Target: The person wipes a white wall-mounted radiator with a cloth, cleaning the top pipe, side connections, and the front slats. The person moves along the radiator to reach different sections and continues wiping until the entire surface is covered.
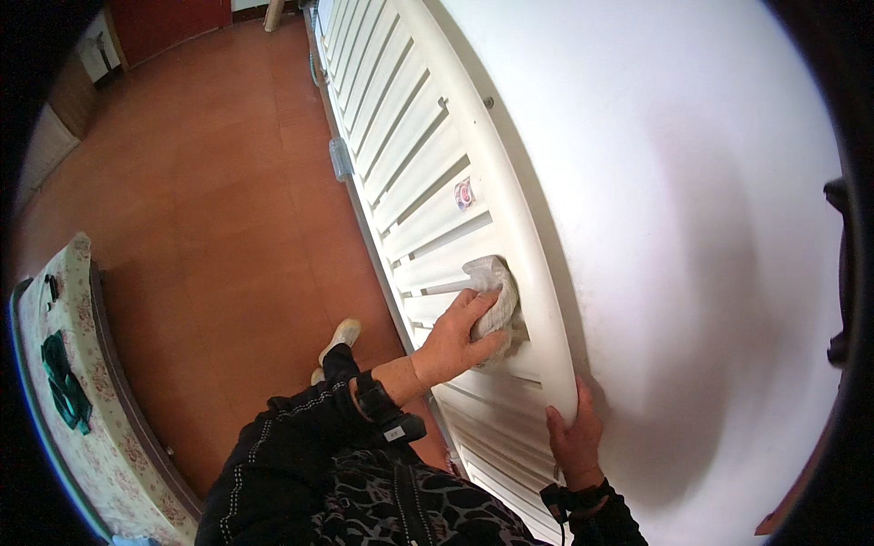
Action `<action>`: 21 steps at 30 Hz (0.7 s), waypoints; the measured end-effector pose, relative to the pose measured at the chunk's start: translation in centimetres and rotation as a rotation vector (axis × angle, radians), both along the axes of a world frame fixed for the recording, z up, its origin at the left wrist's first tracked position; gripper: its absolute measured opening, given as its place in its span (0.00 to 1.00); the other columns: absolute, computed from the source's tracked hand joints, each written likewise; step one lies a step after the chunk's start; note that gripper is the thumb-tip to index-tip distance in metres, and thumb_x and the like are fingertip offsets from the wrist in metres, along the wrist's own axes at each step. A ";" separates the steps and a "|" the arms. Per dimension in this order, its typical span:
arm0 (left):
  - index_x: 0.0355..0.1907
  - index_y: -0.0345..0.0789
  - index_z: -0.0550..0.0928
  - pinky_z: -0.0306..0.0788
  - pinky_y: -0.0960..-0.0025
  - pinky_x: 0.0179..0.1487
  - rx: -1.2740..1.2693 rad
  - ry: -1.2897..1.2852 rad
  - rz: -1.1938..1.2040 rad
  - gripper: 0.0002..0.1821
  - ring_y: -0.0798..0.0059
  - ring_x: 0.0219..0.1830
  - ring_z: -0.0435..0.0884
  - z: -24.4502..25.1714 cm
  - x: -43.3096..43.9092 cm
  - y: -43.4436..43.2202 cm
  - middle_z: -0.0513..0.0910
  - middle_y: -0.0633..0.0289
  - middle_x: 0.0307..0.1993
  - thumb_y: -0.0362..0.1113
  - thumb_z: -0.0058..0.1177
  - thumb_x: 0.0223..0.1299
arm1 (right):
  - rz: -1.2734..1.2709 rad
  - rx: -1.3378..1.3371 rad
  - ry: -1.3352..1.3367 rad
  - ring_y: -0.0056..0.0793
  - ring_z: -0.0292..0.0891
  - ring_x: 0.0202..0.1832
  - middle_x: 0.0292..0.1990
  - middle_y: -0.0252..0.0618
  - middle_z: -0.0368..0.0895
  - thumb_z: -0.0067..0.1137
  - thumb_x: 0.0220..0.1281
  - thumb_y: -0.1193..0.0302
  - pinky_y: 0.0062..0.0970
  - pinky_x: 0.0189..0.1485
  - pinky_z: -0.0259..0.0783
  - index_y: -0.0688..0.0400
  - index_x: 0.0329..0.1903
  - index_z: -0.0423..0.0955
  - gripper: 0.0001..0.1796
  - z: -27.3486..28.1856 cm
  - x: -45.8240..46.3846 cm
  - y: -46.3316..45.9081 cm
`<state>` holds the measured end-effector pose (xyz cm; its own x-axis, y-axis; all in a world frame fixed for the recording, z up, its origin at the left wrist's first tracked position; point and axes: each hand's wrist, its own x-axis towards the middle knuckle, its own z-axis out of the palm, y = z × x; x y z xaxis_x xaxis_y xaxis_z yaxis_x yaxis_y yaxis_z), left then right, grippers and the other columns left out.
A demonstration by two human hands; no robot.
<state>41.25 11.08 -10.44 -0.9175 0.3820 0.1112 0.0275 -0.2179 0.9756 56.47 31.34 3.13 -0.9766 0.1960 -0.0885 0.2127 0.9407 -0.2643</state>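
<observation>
A crumpled pale grey cloth (pixel 497 310) is held in my left hand (pixel 454 338), pressed to the slats of a cream column radiator (pixel 437 232) beside a white wall. My fingers and thumb clasp the cloth from either side. Lower down, my right hand (pixel 577 437) grips the rounded top rail (pixel 522 218) of the radiator, thumb on the near side and fingers on the wall side. A small printed sticker (pixel 464 194) is on the slats above the cloth. Dark straps with small devices circle both wrists.
Left, a table (pixel 102 409) with a floral cover bears a dark green cloth (pixel 65 382) and a small black object (pixel 51 290). A clear plastic container (pixel 339 160) is at the radiator's outer edge. Reddish-brown floor (pixel 205 205) extends to a red door (pixel 171 27). My shoe (pixel 341 333) shows below.
</observation>
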 end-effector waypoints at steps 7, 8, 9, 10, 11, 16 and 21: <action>0.66 0.46 0.76 0.77 0.59 0.55 -0.268 0.596 0.164 0.36 0.50 0.52 0.77 3.4 -2.0 -1.8 0.72 0.48 0.55 0.34 0.68 0.50 | -0.026 -0.128 0.013 0.55 0.78 0.56 0.55 0.59 0.79 0.66 0.62 0.69 0.45 0.59 0.73 0.66 0.67 0.65 0.33 0.4 -0.4 -0.6; 0.65 0.46 0.77 0.77 0.59 0.54 -0.302 0.700 0.136 0.36 0.51 0.51 0.78 3.9 -3.1 -1.8 0.72 0.49 0.54 0.34 0.68 0.49 | -0.025 -0.101 0.001 0.55 0.78 0.56 0.55 0.59 0.79 0.66 0.62 0.68 0.46 0.58 0.73 0.65 0.67 0.66 0.33 0.5 -0.5 -0.8; 0.65 0.46 0.77 0.78 0.60 0.53 -0.337 0.803 0.108 0.36 0.52 0.49 0.78 4.3 -4.2 -1.8 0.73 0.50 0.53 0.34 0.69 0.47 | -0.021 -0.081 -0.009 0.55 0.79 0.55 0.54 0.58 0.80 0.66 0.62 0.68 0.46 0.57 0.73 0.64 0.66 0.67 0.32 0.7 -0.6 -0.9; 0.61 0.46 0.80 0.78 0.60 0.49 -0.360 0.878 0.132 0.35 0.56 0.46 0.79 4.7 -5.5 -2.0 0.74 0.54 0.49 0.35 0.70 0.43 | -0.007 -0.066 -0.007 0.55 0.79 0.55 0.54 0.58 0.80 0.66 0.62 0.67 0.46 0.56 0.74 0.63 0.66 0.68 0.31 0.8 -0.8 -1.0; 0.60 0.46 0.80 0.77 0.60 0.48 -0.365 0.912 0.145 0.34 0.56 0.45 0.79 5.1 -6.6 -2.2 0.75 0.54 0.48 0.35 0.70 0.43 | -0.026 -0.037 -0.018 0.55 0.79 0.54 0.53 0.57 0.80 0.66 0.62 0.67 0.47 0.55 0.74 0.62 0.65 0.69 0.31 0.8 -1.0 -1.1; 0.55 0.43 0.83 0.78 0.61 0.45 -0.489 0.989 0.194 0.30 0.60 0.42 0.80 7.6 -12.3 -3.7 0.76 0.58 0.44 0.35 0.71 0.42 | -0.057 -0.059 0.000 0.57 0.80 0.49 0.50 0.56 0.81 0.66 0.60 0.67 0.47 0.50 0.76 0.58 0.62 0.72 0.27 0.9 -1.3 -1.3; 0.54 0.43 0.83 0.80 0.63 0.43 -0.747 1.005 0.242 0.25 0.64 0.40 0.82 9.9 -20.4 -6.4 0.79 0.58 0.44 0.37 0.67 0.50 | -0.139 -0.056 -0.023 0.57 0.80 0.50 0.49 0.56 0.82 0.68 0.57 0.66 0.47 0.51 0.76 0.58 0.60 0.73 0.27 0.7 -0.7 -1.3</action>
<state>20.82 4.65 -0.50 -0.6091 0.4873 0.6257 0.7844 0.4865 0.3847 55.73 30.08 3.87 -0.9381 0.3230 -0.1253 0.3463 0.8856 -0.3094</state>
